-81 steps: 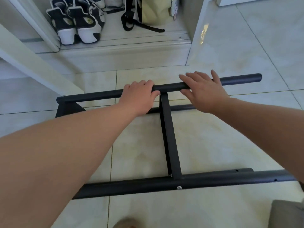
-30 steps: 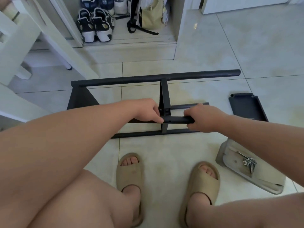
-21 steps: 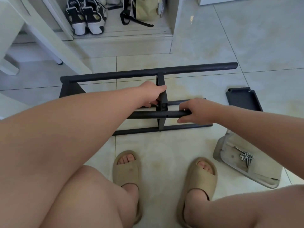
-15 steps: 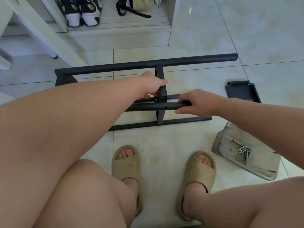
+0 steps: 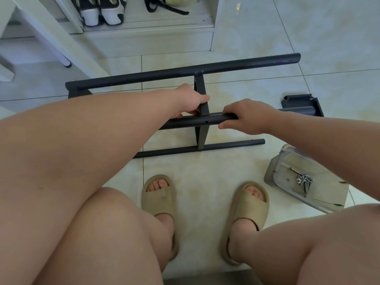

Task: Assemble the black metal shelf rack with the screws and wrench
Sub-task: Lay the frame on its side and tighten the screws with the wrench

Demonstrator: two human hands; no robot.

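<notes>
The black metal rack frame (image 5: 185, 70) stands on the tiled floor in front of me, with a far tube, a near raised tube (image 5: 191, 121) and a low tube (image 5: 205, 148) joined by a flat crossbar (image 5: 202, 132). My left hand (image 5: 191, 99) grips the crossbar where it meets the raised tube. My right hand (image 5: 246, 116) curls round the raised tube just right of that joint. A small hole shows in the tube between my hands. Screws and a wrench (image 5: 304, 181) lie in a grey tray (image 5: 275, 171) on the right.
A black shelf part (image 5: 298, 101) lies on the floor at the right, beyond my right arm. My feet in beige slippers (image 5: 160, 198) stand close to the frame. White furniture legs (image 5: 51, 33) and a step with shoes (image 5: 100, 13) are at the back left.
I moved from leaning over the flat frame to sitting back. The frame now stands tilted up. My hands shifted from the far tube to the near raised tube and crossbar.
</notes>
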